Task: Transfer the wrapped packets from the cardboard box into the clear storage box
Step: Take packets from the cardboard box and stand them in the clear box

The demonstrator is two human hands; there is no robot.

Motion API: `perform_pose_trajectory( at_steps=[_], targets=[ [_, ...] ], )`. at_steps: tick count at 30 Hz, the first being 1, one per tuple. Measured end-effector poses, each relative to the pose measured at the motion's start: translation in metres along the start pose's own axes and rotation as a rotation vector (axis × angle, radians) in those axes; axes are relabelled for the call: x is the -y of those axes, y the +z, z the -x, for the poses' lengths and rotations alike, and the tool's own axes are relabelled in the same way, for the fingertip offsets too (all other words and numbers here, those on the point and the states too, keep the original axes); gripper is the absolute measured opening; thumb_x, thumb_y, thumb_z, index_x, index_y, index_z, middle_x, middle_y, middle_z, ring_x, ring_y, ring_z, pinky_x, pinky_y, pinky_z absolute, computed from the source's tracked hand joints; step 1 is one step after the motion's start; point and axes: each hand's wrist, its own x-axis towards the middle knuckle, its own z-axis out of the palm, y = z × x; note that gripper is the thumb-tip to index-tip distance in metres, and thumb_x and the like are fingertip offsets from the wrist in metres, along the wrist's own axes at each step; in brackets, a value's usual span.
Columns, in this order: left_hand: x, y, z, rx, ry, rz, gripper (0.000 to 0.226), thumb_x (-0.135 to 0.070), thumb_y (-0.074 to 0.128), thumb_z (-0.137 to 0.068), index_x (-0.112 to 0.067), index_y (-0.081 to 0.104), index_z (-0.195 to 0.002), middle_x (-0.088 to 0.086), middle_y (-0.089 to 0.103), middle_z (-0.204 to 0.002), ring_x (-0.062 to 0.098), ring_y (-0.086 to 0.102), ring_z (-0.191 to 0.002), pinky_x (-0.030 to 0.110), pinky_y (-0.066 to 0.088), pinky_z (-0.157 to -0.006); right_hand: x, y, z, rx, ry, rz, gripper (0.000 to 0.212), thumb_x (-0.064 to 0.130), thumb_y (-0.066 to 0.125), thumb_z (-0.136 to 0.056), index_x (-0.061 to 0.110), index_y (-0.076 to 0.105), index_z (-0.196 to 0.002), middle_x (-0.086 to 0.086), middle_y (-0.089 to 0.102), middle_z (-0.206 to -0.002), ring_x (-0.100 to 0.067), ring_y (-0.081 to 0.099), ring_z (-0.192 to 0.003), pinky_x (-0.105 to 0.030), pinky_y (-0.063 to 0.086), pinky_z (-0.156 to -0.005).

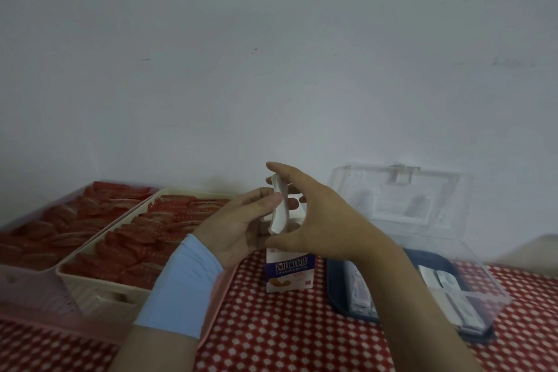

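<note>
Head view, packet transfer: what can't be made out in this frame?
- How many packets the hands pinch: they bunch together, fingers of the right hand and left hand covering them.
- Cardboard box: its top and contents are behind the hands.
- Clear storage box: its left side is behind the right forearm, so no full count.
- Trays of red items: too blurred to identify.

Light: dim, flat, bluish cast; source cannot be told.
Shadows: faint, soft on the wall (271, 54).
Focus: soft throughout, perhaps motion blur.
Edges: wide-angle bending at the corners.
</note>
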Motion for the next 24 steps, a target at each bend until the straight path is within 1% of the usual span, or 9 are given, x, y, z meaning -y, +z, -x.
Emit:
perform_pose_trajectory(
  at_steps=[3, 6, 9, 12, 15, 19, 20, 22, 24],
  targets=[
    [0.002, 0.006, -0.001, 0.022, 0.023, 0.046, 0.037, -0.023, 0.064, -0.084, -0.001, 0.063, -0.114, 0.015, 0.072, -0.11, 0.026, 0.072, -0.091, 0.037, 0.06, -0.074, 0.001, 0.002, 0.0, 0.043, 0.006, -0.019, 0.108, 0.032, 0.092, -0.067, 0.053, 0.025, -0.149, 0.025, 0.046, -0.143, 0.003, 0.054, -0.12, -0.018, 0.053, -0.093],
    [0.004, 0.008, 0.0, 0.05, 0.038, 0.063, 0.029, -0.019, 0.063, -0.088, -0.002, 0.065, -0.111, 0.014, 0.073, -0.102, 0.024, 0.072, -0.086, 0.034, 0.06, -0.07, 0.003, 0.0, 0.003, 0.082, 0.033, -0.101, 0.11, 0.036, 0.091, -0.067, 0.057, 0.022, -0.149, 0.03, 0.043, -0.144, 0.005, 0.053, -0.122, -0.022, 0.054, -0.092],
    [0.005, 0.004, 0.0, 0.087, 0.058, -0.002, 0.029, -0.02, 0.064, -0.09, 0.0, 0.069, -0.11, 0.02, 0.071, -0.101, 0.027, 0.07, -0.084, 0.036, 0.06, -0.073, 0.001, -0.012, 0.005, 0.02, 0.104, -0.351, 0.074, 0.036, 0.073, -0.088, 0.043, 0.035, -0.151, 0.022, 0.06, -0.125, 0.0, 0.062, -0.111, -0.029, 0.055, -0.093],
    [0.007, 0.002, 0.0, 0.077, 0.05, -0.015, 0.021, -0.017, 0.062, -0.085, -0.007, 0.078, -0.094, 0.019, 0.072, -0.092, 0.023, 0.071, -0.074, 0.033, 0.06, -0.067, -0.006, -0.022, 0.008, -0.075, 0.149, -0.424, 0.044, 0.013, 0.063, -0.096, 0.02, 0.056, -0.14, 0.009, 0.07, -0.092, -0.006, 0.068, -0.093, -0.028, 0.051, -0.094],
    [0.009, 0.006, 0.001, 0.125, 0.046, -0.077, 0.018, -0.017, 0.068, -0.084, -0.006, 0.078, -0.094, 0.017, 0.073, -0.095, 0.022, 0.073, -0.074, 0.031, 0.059, -0.065, -0.008, -0.027, 0.015, -0.053, 0.171, -0.404, 0.021, 0.005, 0.066, -0.094, 0.01, 0.073, -0.112, 0.001, 0.072, -0.082, -0.011, 0.069, -0.086, -0.022, 0.055, -0.084],
    [0.007, 0.021, 0.003, 0.112, -0.009, -0.155, 0.025, -0.014, 0.063, -0.084, 0.001, 0.071, -0.102, 0.025, 0.072, -0.101, 0.029, 0.073, -0.082, 0.034, 0.061, -0.068, -0.01, -0.044, 0.027, -0.006, 0.195, -0.345, 0.007, 0.005, 0.068, -0.092, 0.007, 0.075, -0.092, -0.007, 0.074, -0.079, -0.016, 0.069, -0.079, -0.028, 0.057, -0.082],
    [0.005, 0.025, 0.003, 0.093, -0.009, -0.212, 0.026, -0.014, 0.065, -0.083, 0.001, 0.069, -0.104, 0.024, 0.072, -0.101, 0.031, 0.073, -0.087, 0.037, 0.061, -0.073, -0.01, -0.049, 0.029, -0.009, 0.198, -0.306, 0.007, 0.007, 0.068, -0.092, 0.009, 0.075, -0.09, -0.007, 0.075, -0.08, -0.015, 0.069, -0.078, -0.026, 0.056, -0.079],
    [0.002, 0.031, 0.0, -0.003, 0.053, -0.514, 0.014, -0.014, 0.072, -0.086, -0.009, 0.073, -0.099, 0.016, 0.076, -0.097, 0.03, 0.072, -0.089, 0.04, 0.059, -0.08, -0.01, -0.059, 0.033, -0.028, 0.214, -0.212, 0.008, 0.01, 0.069, -0.092, 0.013, 0.074, -0.088, -0.004, 0.075, -0.08, -0.012, 0.068, -0.074, -0.02, 0.052, -0.069],
    [0.0, 0.039, 0.0, -0.088, 0.128, -0.815, 0.005, -0.017, 0.075, -0.085, -0.021, 0.076, -0.088, 0.004, 0.078, -0.087, 0.026, 0.074, -0.083, 0.038, 0.059, -0.078, -0.009, -0.068, 0.036, -0.044, 0.229, -0.143, 0.008, 0.011, 0.069, -0.092, 0.013, 0.074, -0.086, 0.002, 0.074, -0.074, -0.009, 0.067, -0.068, -0.015, 0.048, -0.06]
  ],
)
